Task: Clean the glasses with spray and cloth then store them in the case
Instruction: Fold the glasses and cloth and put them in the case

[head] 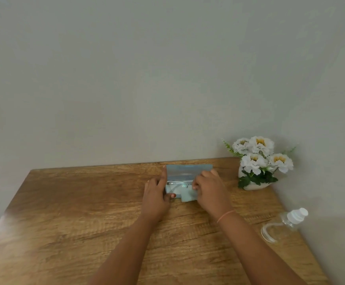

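**Q:** Head view. Where is the task's thing sitting?

**A:** The case (189, 170), pale blue, is lying open near the back edge of the bench (85, 202), close to the wall (126, 79). Its lid is standing upright. The glasses (177, 183) are lying inside the lower half, with a thin frame and one lens showing. A pale blue cloth (188, 197) is sitting at the front and is hanging over the case's front edge.

**Q:** What are the fingers doing?

**A:** Your left hand (156, 195) is bracing the case's left end. The forefinger is lying straight up along the lid's left edge and the thumb tip is pressing the front. Your right hand (210, 190), with a thin band (226, 215) at the wrist, is gripping the right end. The thumb is resting at the lid's right edge and the fingers are curling inward over the contents. I cannot tell whether they are also pinching the cloth or the frame, because the knuckles are hiding the tips.

**Q:** Anything else on the bench?

**A:** The spray bottle (282, 225), clear with a white cap, is lying on its side at the right edge, well apart from the case. A pot of white flowers (260, 161) is standing at the back right, near the case.
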